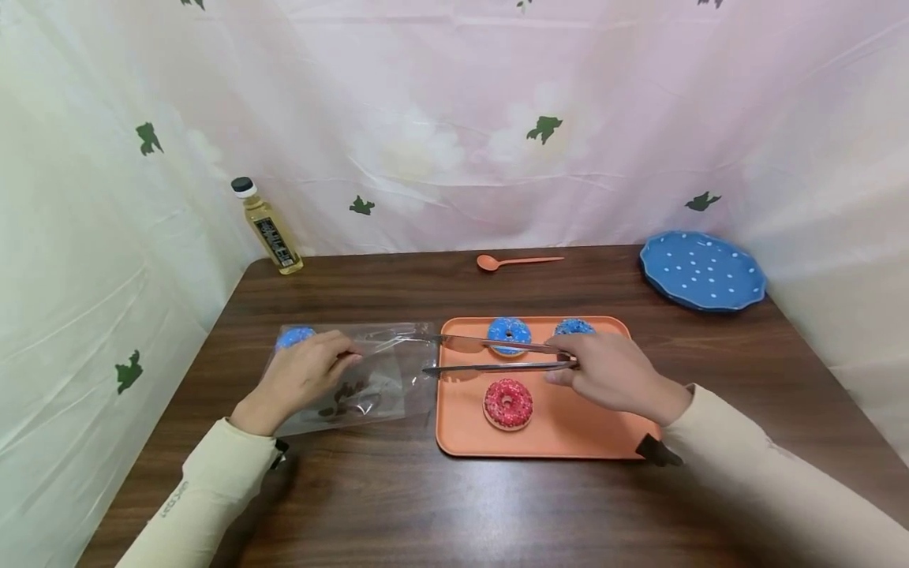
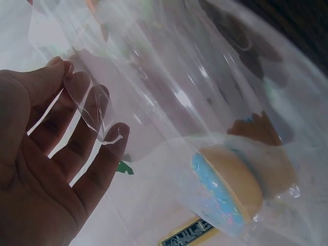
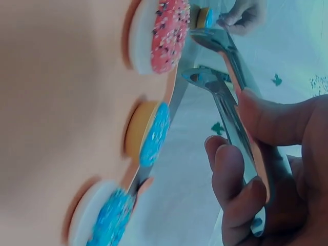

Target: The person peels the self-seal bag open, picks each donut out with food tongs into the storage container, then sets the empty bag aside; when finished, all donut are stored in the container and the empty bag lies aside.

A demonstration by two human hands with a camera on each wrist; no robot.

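My left hand pinches the edge of a clear plastic bag between thumb and fingertips, plain in the left wrist view. Inside the bag lies a blue-iced donut, partly hidden behind the hand in the head view. Metal tongs are gripped by my right hand; their tips stand apart with nothing between them, above the tray's left edge by the bag. On the orange tray sit a red-iced donut and two blue-iced donuts, one partly covered by the right hand.
An orange spoon lies near the back edge of the brown table. A bottle of yellow liquid stands at the back left. At the back right is a blue dotted plate. Patterned cloth hangs behind and at the sides.
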